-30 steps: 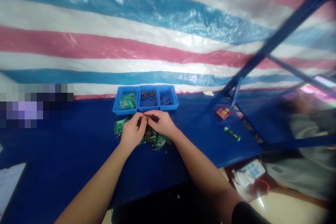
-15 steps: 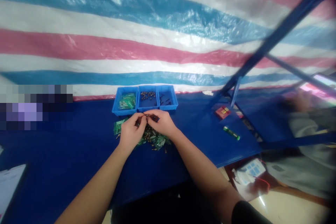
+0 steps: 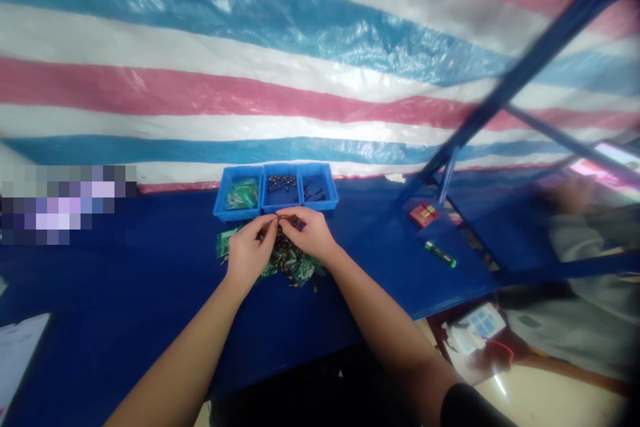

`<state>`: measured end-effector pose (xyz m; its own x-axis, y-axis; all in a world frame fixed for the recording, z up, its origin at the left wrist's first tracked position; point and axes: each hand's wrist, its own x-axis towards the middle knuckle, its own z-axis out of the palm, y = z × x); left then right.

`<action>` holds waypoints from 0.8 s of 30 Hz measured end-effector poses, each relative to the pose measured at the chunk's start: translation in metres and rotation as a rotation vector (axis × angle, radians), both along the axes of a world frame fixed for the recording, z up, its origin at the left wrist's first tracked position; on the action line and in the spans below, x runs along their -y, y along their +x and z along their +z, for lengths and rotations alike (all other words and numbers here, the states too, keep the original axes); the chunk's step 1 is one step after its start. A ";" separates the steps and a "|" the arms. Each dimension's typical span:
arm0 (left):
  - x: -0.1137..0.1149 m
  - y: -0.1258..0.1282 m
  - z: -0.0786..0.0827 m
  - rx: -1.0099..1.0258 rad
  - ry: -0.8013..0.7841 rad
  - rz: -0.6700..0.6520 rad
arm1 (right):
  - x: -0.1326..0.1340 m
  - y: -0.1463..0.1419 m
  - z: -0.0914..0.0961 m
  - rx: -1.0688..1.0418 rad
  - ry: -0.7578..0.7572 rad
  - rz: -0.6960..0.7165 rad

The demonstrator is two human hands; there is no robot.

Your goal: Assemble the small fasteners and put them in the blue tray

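Note:
My left hand (image 3: 251, 245) and my right hand (image 3: 310, 233) meet fingertip to fingertip, both pinched on a small dark metallic part (image 3: 280, 217) that is mostly hidden by the fingers. Below them lies a pile of small brass-coloured and dark metal parts mixed with green packets (image 3: 300, 268). Just beyond my hands stand three blue bins side by side. The left bin (image 3: 219, 203) contains green packets, the middle bin (image 3: 280, 199) small round metal pieces, and the right bin (image 3: 327, 203) a few thin dark pieces.
On the blue table (image 3: 150, 280), a red box (image 3: 423, 214) and a green tube (image 3: 440, 254) lie to the right. A blue metal frame (image 3: 480, 120) slants beside them. Paper (image 3: 23, 360) rests at the left edge. Striped sheeting (image 3: 250, 87) hangs behind; another person's grey sleeve (image 3: 590, 247) shows at right.
Both hands stay in nearly the same place above the pile. The fingertips have shifted slightly around the small part, and a little more of it shows.

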<state>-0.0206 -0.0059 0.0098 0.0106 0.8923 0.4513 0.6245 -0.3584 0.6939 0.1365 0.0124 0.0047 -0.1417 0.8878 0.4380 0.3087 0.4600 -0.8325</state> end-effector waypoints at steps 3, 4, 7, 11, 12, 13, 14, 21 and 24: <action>0.001 0.000 -0.001 0.006 -0.024 0.003 | 0.000 0.000 0.002 -0.007 0.028 -0.026; 0.001 0.000 -0.001 0.008 -0.033 0.002 | 0.000 0.000 0.002 -0.008 0.039 -0.033; 0.001 0.000 -0.001 0.010 -0.048 -0.002 | 0.000 0.000 0.002 -0.011 0.048 -0.038; 0.000 0.000 -0.003 0.022 -0.054 0.019 | 0.001 -0.001 0.001 -0.003 0.020 -0.023; 0.000 0.000 -0.003 0.025 -0.054 0.024 | 0.001 -0.001 0.001 0.000 0.014 -0.019; 0.000 0.000 -0.002 0.031 -0.054 0.026 | 0.001 -0.001 0.001 0.003 0.011 -0.016; 0.001 0.000 -0.002 0.037 -0.056 0.023 | 0.001 -0.001 0.001 0.007 0.011 -0.015; 0.003 0.000 0.002 0.062 -0.101 -0.027 | 0.000 -0.001 0.002 0.009 0.031 -0.014; 0.002 0.000 0.001 0.044 -0.093 -0.005 | 0.001 0.000 0.003 0.013 0.024 0.004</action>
<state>-0.0208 -0.0080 0.0107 -0.0025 0.9302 0.3670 0.5909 -0.2947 0.7510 0.1362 0.0117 0.0075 -0.1509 0.8765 0.4572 0.3177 0.4810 -0.8171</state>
